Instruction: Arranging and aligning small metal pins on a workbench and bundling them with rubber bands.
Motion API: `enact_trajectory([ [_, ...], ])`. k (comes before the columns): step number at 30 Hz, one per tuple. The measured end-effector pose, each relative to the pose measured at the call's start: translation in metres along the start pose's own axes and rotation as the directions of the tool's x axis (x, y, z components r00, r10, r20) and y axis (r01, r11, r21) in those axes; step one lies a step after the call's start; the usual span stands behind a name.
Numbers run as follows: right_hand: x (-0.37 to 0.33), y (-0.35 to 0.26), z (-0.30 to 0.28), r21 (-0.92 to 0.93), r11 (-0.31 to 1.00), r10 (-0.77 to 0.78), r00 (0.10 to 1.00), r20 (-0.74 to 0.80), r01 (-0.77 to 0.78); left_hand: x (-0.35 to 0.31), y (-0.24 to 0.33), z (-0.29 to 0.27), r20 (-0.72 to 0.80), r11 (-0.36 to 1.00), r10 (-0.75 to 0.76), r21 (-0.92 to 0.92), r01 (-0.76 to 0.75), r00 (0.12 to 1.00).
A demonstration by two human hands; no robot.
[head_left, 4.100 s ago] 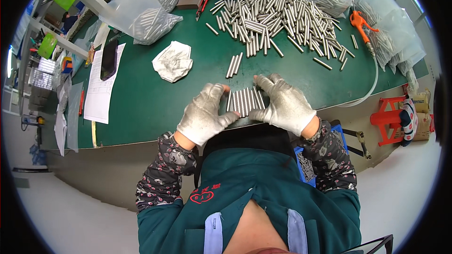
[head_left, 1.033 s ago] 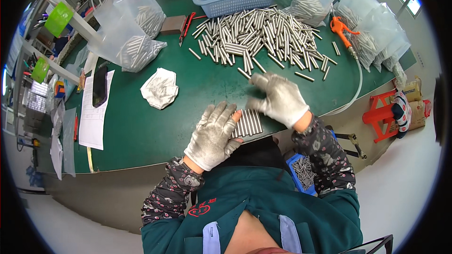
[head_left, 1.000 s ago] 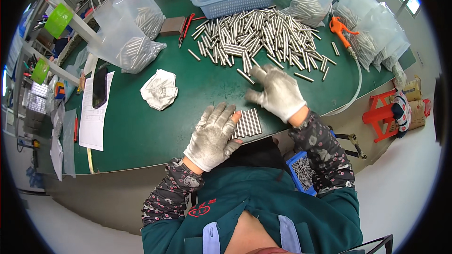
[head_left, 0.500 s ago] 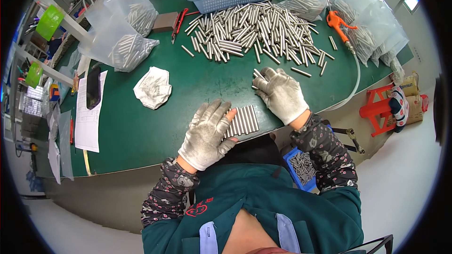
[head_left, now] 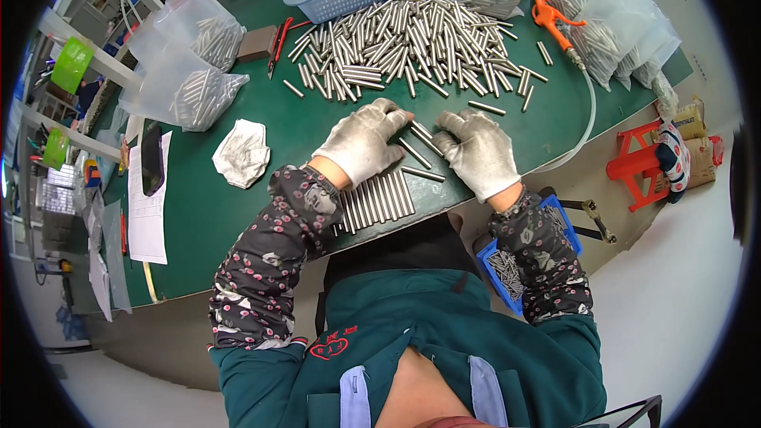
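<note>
The left gloved hand (head_left: pixel 361 141) and right gloved hand (head_left: pixel 479 152) have their fingers curled fairly narrow; whether either grips anything, I cannot tell. Loose metal dowel pins (head_left: pixel 414 154) lie between the two sets of fingers, a side-by-side pin row (head_left: pixel 387 200) sits bodyward of the left fingers, and the pin heap (head_left: pixel 412 47) spreads beyond both. The pins look stiff, sturdy, dense for their size, probably slippery and quick to roll; pinching across mid-shaft seems the surest hold.
</note>
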State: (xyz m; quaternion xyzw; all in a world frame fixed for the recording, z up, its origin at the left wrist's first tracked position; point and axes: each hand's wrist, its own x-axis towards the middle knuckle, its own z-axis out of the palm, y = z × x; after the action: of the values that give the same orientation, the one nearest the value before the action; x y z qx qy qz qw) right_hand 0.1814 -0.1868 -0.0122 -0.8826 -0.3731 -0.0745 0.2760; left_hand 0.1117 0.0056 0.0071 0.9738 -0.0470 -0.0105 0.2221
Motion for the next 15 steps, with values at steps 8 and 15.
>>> enact_trajectory([
  [8,0.005,0.007,0.006,0.039,0.996,0.079,0.997,-0.017,-0.078,0.023,-0.004,0.015,-0.066,0.998,0.029,-0.057,-0.033,0.997],
  [15,0.008,0.005,0.003,0.008,0.998,0.068,0.996,0.05,-0.069,0.014,-0.014,0.012,-0.08,0.99,-0.059,-0.136,0.048,0.995],
])
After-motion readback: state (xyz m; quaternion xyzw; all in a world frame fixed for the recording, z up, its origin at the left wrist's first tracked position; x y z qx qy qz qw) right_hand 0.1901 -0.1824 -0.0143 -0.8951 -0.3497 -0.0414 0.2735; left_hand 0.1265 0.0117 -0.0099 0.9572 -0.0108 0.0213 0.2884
